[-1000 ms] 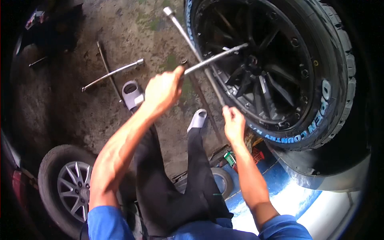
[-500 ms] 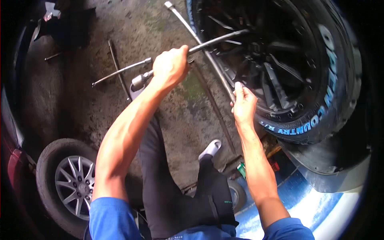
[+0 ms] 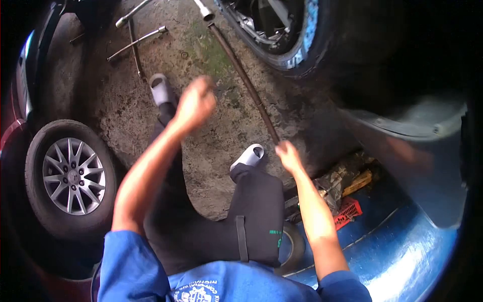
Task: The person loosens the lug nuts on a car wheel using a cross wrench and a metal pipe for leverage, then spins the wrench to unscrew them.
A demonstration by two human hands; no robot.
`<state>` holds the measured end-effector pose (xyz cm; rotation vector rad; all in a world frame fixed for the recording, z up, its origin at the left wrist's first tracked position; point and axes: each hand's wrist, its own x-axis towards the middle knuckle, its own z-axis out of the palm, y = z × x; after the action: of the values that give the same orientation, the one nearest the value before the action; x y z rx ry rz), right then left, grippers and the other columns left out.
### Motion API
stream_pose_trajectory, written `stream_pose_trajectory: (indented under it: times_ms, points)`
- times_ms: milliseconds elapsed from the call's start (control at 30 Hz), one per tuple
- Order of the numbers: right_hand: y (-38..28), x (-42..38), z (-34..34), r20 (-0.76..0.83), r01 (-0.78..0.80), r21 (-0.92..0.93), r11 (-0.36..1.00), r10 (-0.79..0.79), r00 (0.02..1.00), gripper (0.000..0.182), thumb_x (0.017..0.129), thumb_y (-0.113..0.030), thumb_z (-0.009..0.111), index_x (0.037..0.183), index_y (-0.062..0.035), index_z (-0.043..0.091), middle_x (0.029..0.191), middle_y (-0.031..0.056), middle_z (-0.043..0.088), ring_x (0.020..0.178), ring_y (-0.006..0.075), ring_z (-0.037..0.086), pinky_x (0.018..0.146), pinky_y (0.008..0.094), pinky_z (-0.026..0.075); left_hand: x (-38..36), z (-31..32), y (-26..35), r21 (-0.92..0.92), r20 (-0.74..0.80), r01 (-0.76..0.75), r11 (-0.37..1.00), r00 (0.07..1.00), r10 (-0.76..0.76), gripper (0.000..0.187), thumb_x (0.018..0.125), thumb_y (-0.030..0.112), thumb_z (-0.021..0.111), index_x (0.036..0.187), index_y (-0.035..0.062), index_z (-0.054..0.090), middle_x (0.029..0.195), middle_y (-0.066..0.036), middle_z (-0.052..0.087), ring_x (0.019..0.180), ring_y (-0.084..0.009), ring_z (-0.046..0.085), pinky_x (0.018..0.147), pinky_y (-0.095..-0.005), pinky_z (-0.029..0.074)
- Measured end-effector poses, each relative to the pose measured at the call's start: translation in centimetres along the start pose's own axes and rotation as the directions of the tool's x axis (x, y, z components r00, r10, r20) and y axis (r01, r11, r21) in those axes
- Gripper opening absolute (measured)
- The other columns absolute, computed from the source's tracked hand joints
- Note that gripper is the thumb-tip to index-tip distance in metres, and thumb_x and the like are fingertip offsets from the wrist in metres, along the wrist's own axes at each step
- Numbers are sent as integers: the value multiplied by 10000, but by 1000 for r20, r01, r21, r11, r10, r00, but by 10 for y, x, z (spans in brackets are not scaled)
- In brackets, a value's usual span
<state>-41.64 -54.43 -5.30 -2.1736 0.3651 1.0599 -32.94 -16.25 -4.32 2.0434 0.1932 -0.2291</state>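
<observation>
My left hand (image 3: 197,103) is loosely curled over the concrete floor, blurred by motion, with nothing showing in it. Close to my right hand (image 3: 289,157) is the lower end of a long rusty pipe (image 3: 244,75); the hand overlaps that end, and I cannot tell whether it grips it. Cut off by the top edge, a steel cross lug wrench (image 3: 203,10) shows two socket ends, one just above the pipe's far end. The big black wheel with its blue-lettered tyre (image 3: 305,40) stands at the upper right.
A silver-spoked wheel (image 3: 74,177) is at my left. A smaller socket wrench (image 3: 136,44) lies on the floor beyond my foot. At the right are a red plastic piece (image 3: 348,213) and a blue car body panel (image 3: 397,246).
Both hands have come off the cross lug wrench and drawn back toward me. My view has tilted down, so the big wheel and wrench sit higher and are partly cut off.
</observation>
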Motion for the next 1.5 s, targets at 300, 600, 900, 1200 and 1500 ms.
stream_pose_trajectory:
  times_ms: [300, 600, 900, 1200, 1500]
  points:
    - [176, 102, 79, -202, -414, -575, 705, 368, 908, 682, 758, -154, 726, 1336, -91, 368, 1286, 162, 485, 1206, 347, 490, 972, 452, 467, -89, 63, 52, 100, 670, -2, 995, 740, -66, 495, 815, 165, 626, 1264, 29, 471, 1102, -192, 589, 975, -373, 592, 862, -442, 495]
    - [171, 143, 110, -281, -296, -542, 787, 163, 946, 460, 734, -83, 710, 1128, -63, 473, 1151, 162, 548, 1112, 371, 529, 929, 460, 469, -52, 23, 36, 90, 516, 286, 954, 806, -291, 496, 826, 128, 576, 1302, 36, 473, 1157, -143, 604, 1024, -234, 599, 903, -365, 482]
    - [155, 104, 97, -133, -87, -396, 914, 36, 990, 374, 646, -136, 728, 951, -39, 534, 924, 193, 629, 899, 371, 627, 770, 463, 501, -69, 64, -12, -45, 548, 459, 887, 754, -362, 508, 844, 150, 563, 1319, 10, 447, 1186, -165, 593, 1056, -238, 592, 935, -360, 468]
    - [32, -187, 9, -170, -107, -58, 993, 96, 981, 225, 674, -112, 616, 853, 21, 584, 676, 214, 603, 643, 331, 632, 624, 417, 481, -60, 133, -18, -445, 372, 841, 308, 486, -791, 769, 798, 449, 646, 1408, 67, 375, 1289, -176, 538, 1187, -302, 515, 1011, -456, 379]
    - [38, -372, -62, -183, -69, -88, 994, 52, 982, 322, 623, -99, 652, 905, 17, 552, 733, 201, 611, 649, 320, 612, 643, 391, 495, -98, 121, 171, -866, 491, 450, -218, 679, -546, 387, 927, 508, 534, 1033, 137, 505, 695, -5, 513, 559, -152, 536, 529, -347, 489]
